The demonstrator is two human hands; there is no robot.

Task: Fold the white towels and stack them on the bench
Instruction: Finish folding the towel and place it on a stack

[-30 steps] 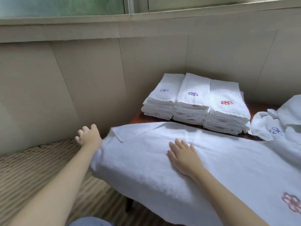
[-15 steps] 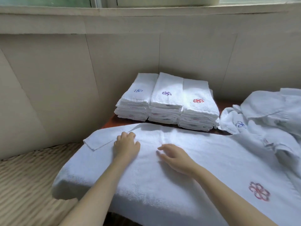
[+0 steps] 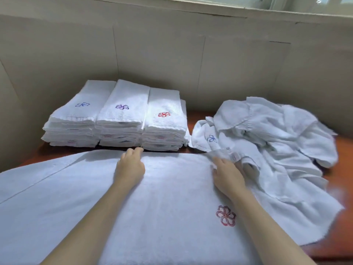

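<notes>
Spread towel covering the near worktop. Behind its far edge, left: three stacks of folded towels. Left hand lies on the towel near that edge, fingers loosely curled, gripping nothing. Right hand rests flat, fingers extended, at the towel's right edge, touching the unfolded towel heap.

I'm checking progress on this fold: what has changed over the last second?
The left hand came in from the spread towel's left end to its far edge at the middle. The right hand slid right toward the unfolded pile. The three folded stacks stayed put.
</notes>
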